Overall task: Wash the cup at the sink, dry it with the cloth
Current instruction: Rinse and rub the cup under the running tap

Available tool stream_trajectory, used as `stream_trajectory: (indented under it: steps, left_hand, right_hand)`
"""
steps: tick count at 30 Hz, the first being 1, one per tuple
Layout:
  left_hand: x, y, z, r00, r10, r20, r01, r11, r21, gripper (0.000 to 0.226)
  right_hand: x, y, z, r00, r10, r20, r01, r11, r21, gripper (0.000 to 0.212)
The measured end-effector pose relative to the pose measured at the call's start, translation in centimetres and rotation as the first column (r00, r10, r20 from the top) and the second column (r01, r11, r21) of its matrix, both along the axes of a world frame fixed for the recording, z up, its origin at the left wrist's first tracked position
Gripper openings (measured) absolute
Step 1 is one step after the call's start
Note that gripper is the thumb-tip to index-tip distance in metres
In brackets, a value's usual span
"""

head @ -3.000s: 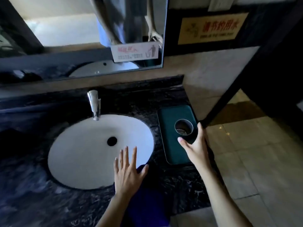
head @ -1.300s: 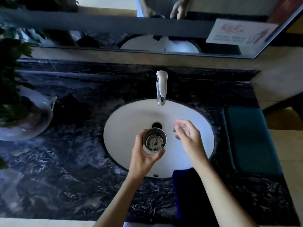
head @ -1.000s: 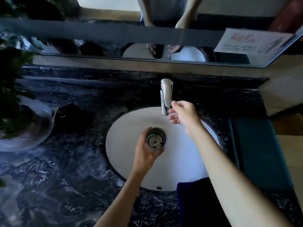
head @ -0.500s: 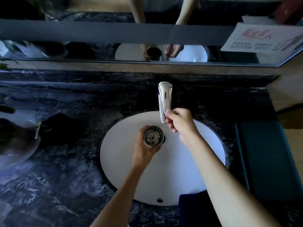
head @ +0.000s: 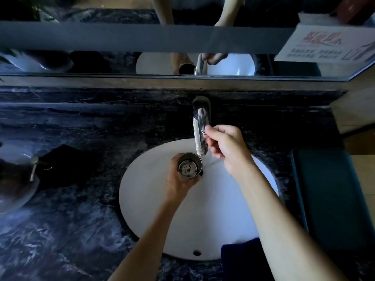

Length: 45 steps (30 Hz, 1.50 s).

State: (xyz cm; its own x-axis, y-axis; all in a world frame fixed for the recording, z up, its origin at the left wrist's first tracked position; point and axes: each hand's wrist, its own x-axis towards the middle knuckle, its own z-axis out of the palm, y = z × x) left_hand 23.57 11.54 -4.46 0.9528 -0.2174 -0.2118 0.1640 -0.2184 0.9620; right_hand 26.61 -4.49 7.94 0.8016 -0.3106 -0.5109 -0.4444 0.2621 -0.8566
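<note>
Small steel cup [head: 189, 167]: upright, mouth up, wrapped in left hand [head: 178, 182] over white oval sink [head: 146, 199] at table's back edge, just short of chrome tap [head: 199, 131] spout. Right hand [head: 225, 147]: fingers curled narrow against tap. Dark blue cloth [head: 241, 260]: table's front edge.

The sink [head: 154, 207] is sunk into the surface [head: 71, 230], with the faucet [head: 200, 130] behind it and the mirror [head: 101, 61] behind that. The cup [head: 189, 166] is over the basin, below the spout. The cloth [head: 241, 260] lies at the sink's near right edge, a tray [head: 332, 199] further right, a bowl [head: 14, 179] far left.
</note>
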Motion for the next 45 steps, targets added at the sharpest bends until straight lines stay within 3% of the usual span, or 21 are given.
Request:
stream_trajectory:
  steps: [4, 8, 11, 19, 23, 29, 35, 45]
  left_hand:
    - [0.4, -1.0, -1.0, 0.999, -0.039, -0.015, 0.039, 0.999, 0.0, 0.071]
    - [0.6, -1.7, -1.9, 0.998, -0.067, -0.017, 0.067, 0.998, 0.011, 0.075]
    - [0.7, -2.0, -2.2, 0.997, -0.08, -0.008, 0.08, 0.996, 0.038, 0.077]
    - [0.7, -1.3, -2.0, 0.991, -0.135, -0.019, 0.135, 0.991, -0.023, 0.081]
    - [0.9, -0.7, -1.4, 0.982, -0.172, -0.074, 0.165, 0.983, -0.083, 0.078]
    - [0.9, -0.8, -1.1, 0.975, -0.187, -0.116, 0.181, 0.981, -0.063, 0.079]
    - [1.1, -1.0, -0.9, 0.992, -0.022, -0.128, 0.014, 0.998, -0.065, 0.069]
    - [1.1, -1.7, -0.5, 0.977, -0.089, -0.194, 0.077, 0.995, -0.067, 0.069]
  right_hand:
    - [-0.6, -1.1, -1.6, 0.999, -0.04, 0.02, 0.041, 0.999, -0.025, 0.035]
    - [-2.8, -2.7, -4.8, 0.988, -0.134, -0.072, 0.126, 0.986, -0.105, 0.024]
    - [-5.0, -2.8, -7.1, 0.987, -0.104, -0.125, 0.084, 0.983, -0.162, 0.022]
    - [-7.3, -1.1, -10.6, 0.942, 0.327, -0.078, -0.335, 0.892, -0.302, 0.07]
    - [-7.3, -0.4, -11.3, 0.939, 0.344, -0.009, -0.334, 0.902, -0.272, 0.082]
    - [-7.2, 0.4, -12.3, 0.945, 0.325, -0.038, -0.325, 0.915, -0.24, 0.091]
    - [-7.2, 0.0, -12.8, 0.975, 0.211, -0.073, -0.223, 0.938, -0.264, 0.073]
    - [-8.9, -2.0, -13.2, 0.988, 0.061, -0.143, -0.098, 0.956, -0.275, 0.058]
